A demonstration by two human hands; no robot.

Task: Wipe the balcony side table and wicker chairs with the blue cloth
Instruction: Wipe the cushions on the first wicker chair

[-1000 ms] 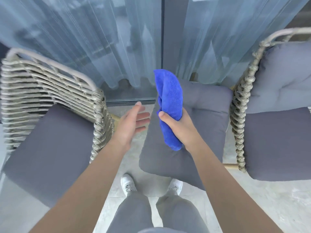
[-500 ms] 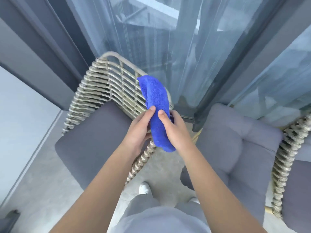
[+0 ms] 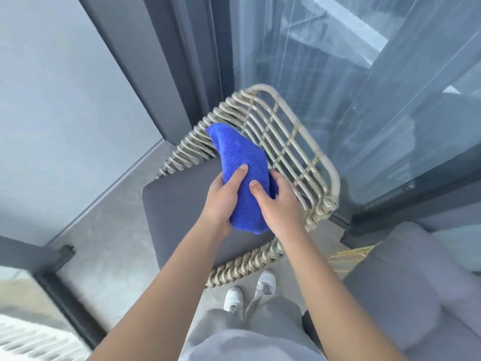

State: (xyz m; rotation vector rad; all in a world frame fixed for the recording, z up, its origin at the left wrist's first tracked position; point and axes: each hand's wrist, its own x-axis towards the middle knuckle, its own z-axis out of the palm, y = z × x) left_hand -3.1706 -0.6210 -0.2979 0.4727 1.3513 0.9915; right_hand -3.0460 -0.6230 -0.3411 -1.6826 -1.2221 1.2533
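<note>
A bunched blue cloth [image 3: 239,173] hangs in the air above the left wicker chair [image 3: 294,142]. My left hand [image 3: 221,199] grips its left side with the thumb on top. My right hand [image 3: 278,204] grips its right side, thumb pressed on the front. The chair has a woven beige back and armrest and a grey seat cushion [image 3: 177,204]. A second grey cushion [image 3: 416,282] lies at the lower right; whatever it rests on is hidden. No side table is visible.
Glass doors with sheer curtains [image 3: 338,74] stand right behind the chair, framed in dark metal [image 3: 406,201]. A pale wall [image 3: 52,100] closes the left side. A dark railing post [image 3: 59,280] stands at lower left. My white shoes [image 3: 250,290] are on the grey floor.
My view has swung left onto the left chair. My left hand, free a second ago, has come onto the cloth, and both hands now hold it over the seat.
</note>
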